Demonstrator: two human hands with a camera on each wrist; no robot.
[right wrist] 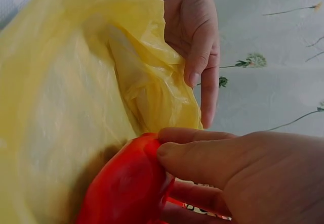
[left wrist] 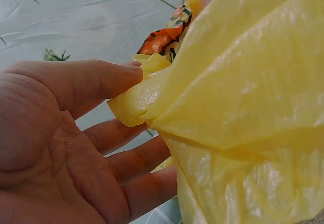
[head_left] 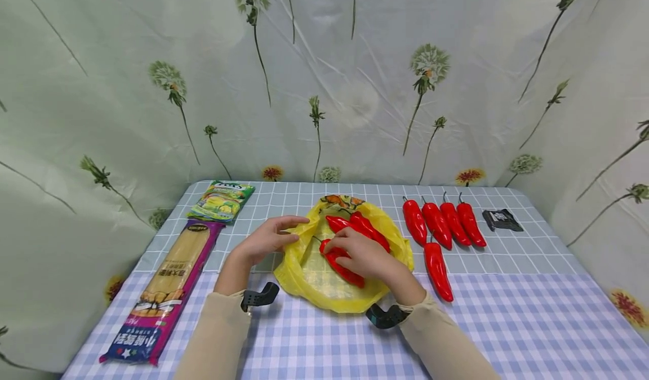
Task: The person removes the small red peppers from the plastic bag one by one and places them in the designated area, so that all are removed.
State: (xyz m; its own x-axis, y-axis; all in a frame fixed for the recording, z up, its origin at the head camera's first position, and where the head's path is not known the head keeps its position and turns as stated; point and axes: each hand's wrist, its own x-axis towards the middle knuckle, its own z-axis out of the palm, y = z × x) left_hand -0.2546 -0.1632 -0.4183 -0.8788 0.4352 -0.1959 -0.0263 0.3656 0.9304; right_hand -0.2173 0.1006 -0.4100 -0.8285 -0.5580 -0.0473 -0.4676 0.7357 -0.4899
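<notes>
A yellow plastic bag point(head_left: 324, 302) lies spread wide on the table, its mouth facing up and an orange and black print at the far rim. Inside it, my right hand point(head_left: 362, 253) pinches a red pepper point(head_left: 350, 276) by its upper part, thumb on one side; the right wrist view shows the same pepper point(right wrist: 124, 183) close up. Other red peppers point(head_left: 367, 227) lie in the bag just beyond that hand. My left hand point(head_left: 266, 239) is at the bag's left rim. In the left wrist view its fairly straight fingers point(left wrist: 144, 155) touch the folded bag edge point(left wrist: 134, 105).
Several red peppers point(head_left: 437, 225) lie right of the bag, one nearer the front point(head_left: 438, 273). A small black packet point(head_left: 502, 220) is at the far right. On the left are a long pasta pack point(head_left: 169, 276) and a green-yellow packet point(head_left: 221, 201). A floral curtain point(head_left: 365, 87) hangs behind.
</notes>
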